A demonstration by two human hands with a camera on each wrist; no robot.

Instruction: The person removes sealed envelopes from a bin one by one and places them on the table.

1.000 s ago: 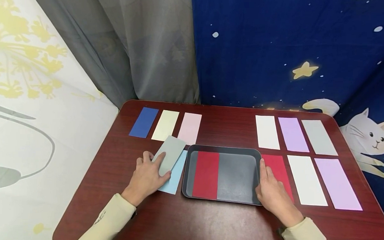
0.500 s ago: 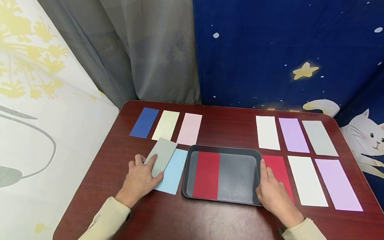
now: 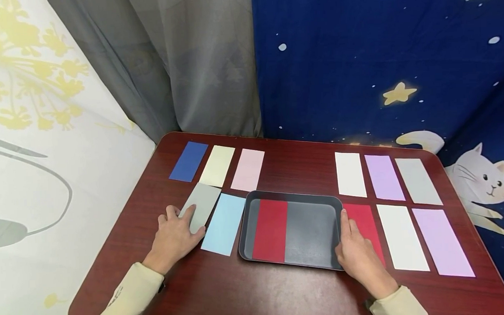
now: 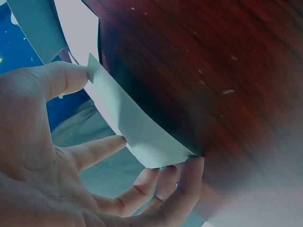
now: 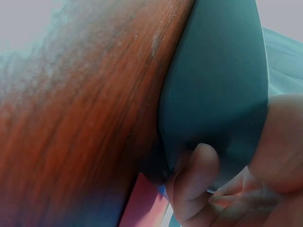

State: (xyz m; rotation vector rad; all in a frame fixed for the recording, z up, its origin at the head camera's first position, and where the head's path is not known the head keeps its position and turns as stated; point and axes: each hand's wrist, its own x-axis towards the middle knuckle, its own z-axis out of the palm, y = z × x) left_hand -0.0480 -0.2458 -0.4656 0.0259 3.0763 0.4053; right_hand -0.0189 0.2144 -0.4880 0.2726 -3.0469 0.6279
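My left hand (image 3: 171,237) holds a grey card (image 3: 201,203) by its edges, between the thumb and the fingers. In the left wrist view the card (image 4: 137,125) bows slightly, with a dark shadow beneath it on the table. Just right of it lies a light blue card (image 3: 223,223). My right hand (image 3: 359,253) grips the right end of a dark grey tray (image 3: 313,229), its forefinger along the rim. In the right wrist view curled fingers press the tray's outer wall (image 5: 218,85). A red card (image 3: 271,231) lies in the tray's left part.
Blue (image 3: 188,161), cream (image 3: 217,165) and pink (image 3: 248,170) cards lie in a row at the back left. On the right are white (image 3: 351,175), lilac (image 3: 384,177) and grey (image 3: 418,181) cards, with red (image 3: 364,227), white (image 3: 403,238) and lilac (image 3: 444,242) ones nearer.
My left hand has moved left with the grey card, from over the light blue card to its left side, uncovering it. The right hand and the tray have stayed in place.
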